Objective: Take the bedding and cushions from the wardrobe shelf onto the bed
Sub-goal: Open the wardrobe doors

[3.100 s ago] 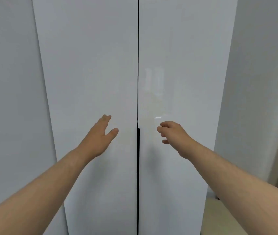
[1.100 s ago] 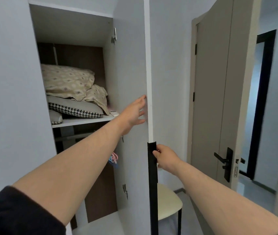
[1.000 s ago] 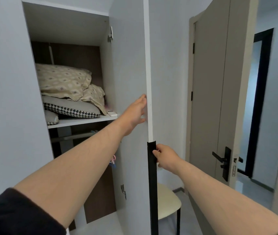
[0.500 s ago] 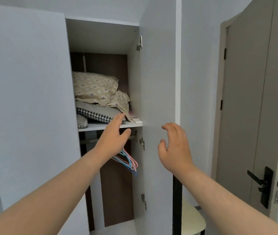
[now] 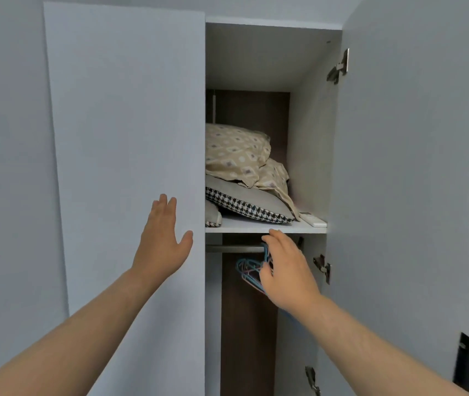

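On the white wardrobe shelf (image 5: 256, 225), inside the opened right half of the wardrobe, lies the stack to be taken: a beige patterned pillow (image 5: 233, 150) on top, a second piece of the same beige bedding (image 5: 273, 177) slumped beside it toward the right wall, and under both a grey cushion (image 5: 244, 202) with a black-and-white houndstooth edge. Another small cushion (image 5: 212, 217) peeks out at the left, mostly hidden behind the left door (image 5: 124, 138), which is shut. A white remote control (image 5: 312, 219) rests at the shelf's right front corner. Below the shelf runs a metal hanging rail (image 5: 233, 248) with a bunch of blue and pink hangers (image 5: 249, 270). The right door (image 5: 416, 167) stands swung wide.

Both hands are released and hold nothing. The left hand (image 5: 163, 241) is spread flat, fingers up, in front of the closed door near its edge. The right hand (image 5: 284, 270) is loosely curled with fingertips (image 5: 274, 234) just below the shelf's front edge, in front of the hangers.
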The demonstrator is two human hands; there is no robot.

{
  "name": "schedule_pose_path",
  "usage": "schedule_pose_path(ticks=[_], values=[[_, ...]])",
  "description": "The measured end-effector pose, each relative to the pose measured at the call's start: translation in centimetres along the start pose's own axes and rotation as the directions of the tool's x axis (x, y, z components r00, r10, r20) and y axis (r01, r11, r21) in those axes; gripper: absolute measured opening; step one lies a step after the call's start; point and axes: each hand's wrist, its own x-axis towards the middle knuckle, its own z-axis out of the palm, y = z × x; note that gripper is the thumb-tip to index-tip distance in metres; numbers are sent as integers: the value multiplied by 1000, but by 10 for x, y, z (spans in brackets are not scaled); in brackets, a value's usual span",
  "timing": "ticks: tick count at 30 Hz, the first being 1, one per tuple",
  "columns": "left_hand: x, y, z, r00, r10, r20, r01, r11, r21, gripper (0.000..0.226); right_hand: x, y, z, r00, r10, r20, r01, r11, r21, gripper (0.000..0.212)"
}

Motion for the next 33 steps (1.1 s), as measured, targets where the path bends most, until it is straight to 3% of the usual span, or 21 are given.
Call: schedule_pose_path(ticks=[10,16,20,24,33], values=[[88,-55,61,1000,23,16,-24,998,62,84,105,22,90,984,16,176,23,976,-216,53],[126,-46,101,991,-134,3,130,968,215,97,137,47,125,907,137,399,42,912,-408,59],[137,-33,123,971,-236,-35,237,932,273,111,146,52,136,926,117,359,76,873,-481,74],[140,-28,137,953,-291,-80,301,903,306,102,149,55,139,919,114,378,91,871,-483,76],[125,-20,125,955,-290,-56,292,902,319,104,144,59,132,901,110,420,115,873,-474,79]])
